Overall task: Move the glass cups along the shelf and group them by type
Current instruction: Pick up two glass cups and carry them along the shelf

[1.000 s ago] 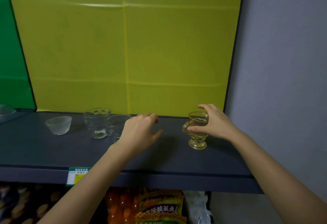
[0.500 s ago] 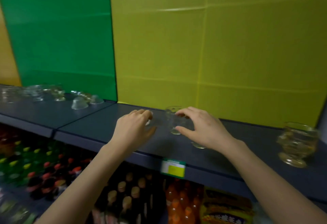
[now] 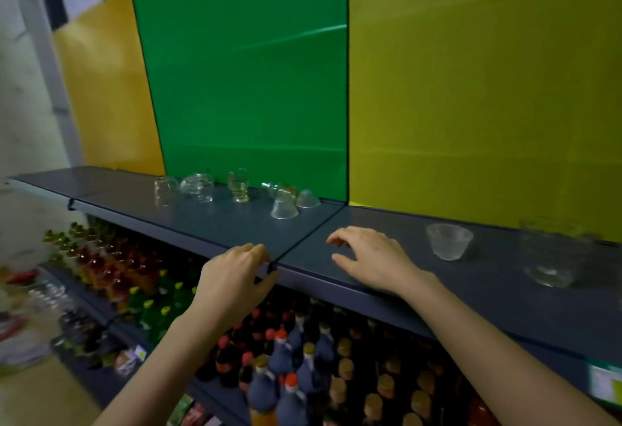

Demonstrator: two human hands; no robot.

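Both hands hover empty over the dark shelf (image 3: 208,223). My left hand (image 3: 235,277) is at the shelf's front edge with fingers curled. My right hand (image 3: 370,257) is spread above the shelf just right of the panel seam. To its right stand a small frosted cup (image 3: 449,241) and a larger clear dimpled glass (image 3: 552,257), blurred. Further back left, before the green panel, stands a group: a clear tumbler (image 3: 165,190), a rounded glass bowl (image 3: 198,186), an amber footed cup (image 3: 239,186), an upturned frosted cup (image 3: 284,207) and another (image 3: 308,198).
Below the shelf are rows of bottled drinks (image 3: 292,368) with red, yellow and brown caps. A price label (image 3: 606,382) hangs on the shelf edge at right. Yellow, green and orange panels back the shelf. A white wall and floor lie at far left.
The view has swung left along the shelf. My right hand let go of the amber footed cup at the right end, and both hands travelled left, empty, past the clear glasses.
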